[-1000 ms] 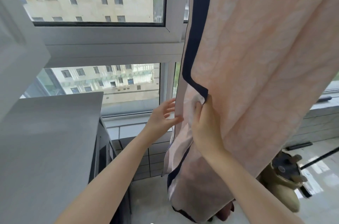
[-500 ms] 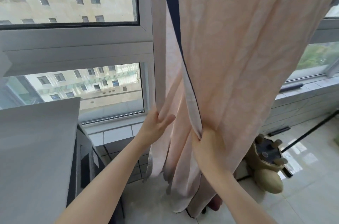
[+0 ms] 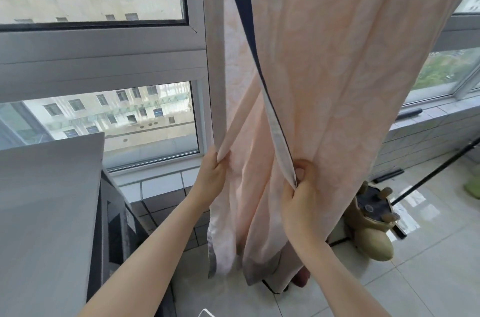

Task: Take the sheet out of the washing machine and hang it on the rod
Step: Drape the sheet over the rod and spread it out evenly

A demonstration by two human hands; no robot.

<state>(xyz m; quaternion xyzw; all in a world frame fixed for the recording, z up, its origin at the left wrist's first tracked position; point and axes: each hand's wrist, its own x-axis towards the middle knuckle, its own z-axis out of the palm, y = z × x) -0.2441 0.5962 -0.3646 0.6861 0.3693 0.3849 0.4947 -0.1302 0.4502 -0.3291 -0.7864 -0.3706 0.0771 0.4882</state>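
Head-camera view showed the right hand [image 3: 298, 194] pinching the grey-backed, navy-trimmed hem of a pale peach patterned cotton sheet [image 3: 337, 57], thumb curled over the fold. The left hand [image 3: 211, 174] gripped the sheet's other hanging edge, well apart from the right. Above both grips the sheet rose out of frame, already draped from something overhead; the rod itself was not visible. Below the grips its loose ends hung close to the glossy white tiled floor [image 3: 428, 264], and whether they touched could not be told. Beside the left forearm stood the grey-topped washing machine [image 3: 46, 213]. Beyond the right hand sat a tan stand base [image 3: 374, 231]. A hard downward tug risked dragging the sheet off its support; uneven spreading could have left the wet cloth bunched or trailing on the tiles.
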